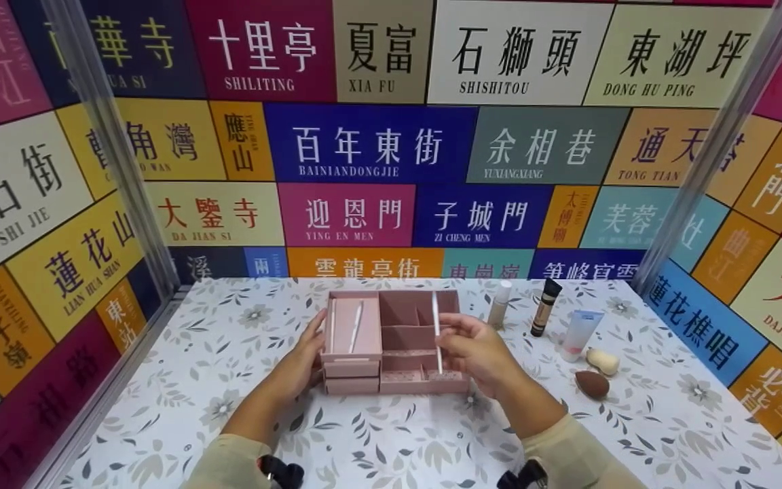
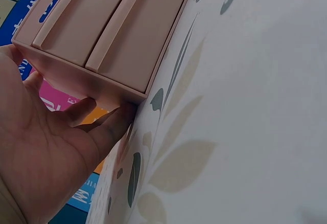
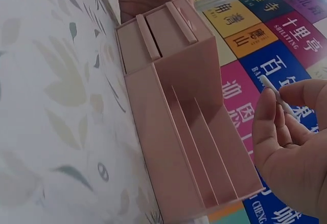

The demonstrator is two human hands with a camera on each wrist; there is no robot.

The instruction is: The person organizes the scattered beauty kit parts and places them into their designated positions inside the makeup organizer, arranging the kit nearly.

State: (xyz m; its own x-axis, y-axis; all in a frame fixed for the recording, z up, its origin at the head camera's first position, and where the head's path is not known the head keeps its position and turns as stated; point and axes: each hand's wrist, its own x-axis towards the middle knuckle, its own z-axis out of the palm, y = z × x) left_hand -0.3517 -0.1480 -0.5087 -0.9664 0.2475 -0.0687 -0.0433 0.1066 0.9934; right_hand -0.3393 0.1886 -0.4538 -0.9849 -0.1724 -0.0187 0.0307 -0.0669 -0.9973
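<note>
A pink desk organizer stands on the table, two small drawers at its left front and divided compartments on its right. My left hand rests against its left side; in the left wrist view, the fingertips touch that side wall beside the drawers. Over the right compartments, my right hand pinches a thin white stick between thumb and fingers, held upright. In the right wrist view the stick's white end pokes out above the fingertips. Another slim white stick lies on the organizer's left top.
Right of the organizer stand a small bottle with a white cap, a dark-capped tube and a blue-and-white tube. A cream sponge and a brown sponge lie nearer. Printed panels enclose the leaf-patterned table.
</note>
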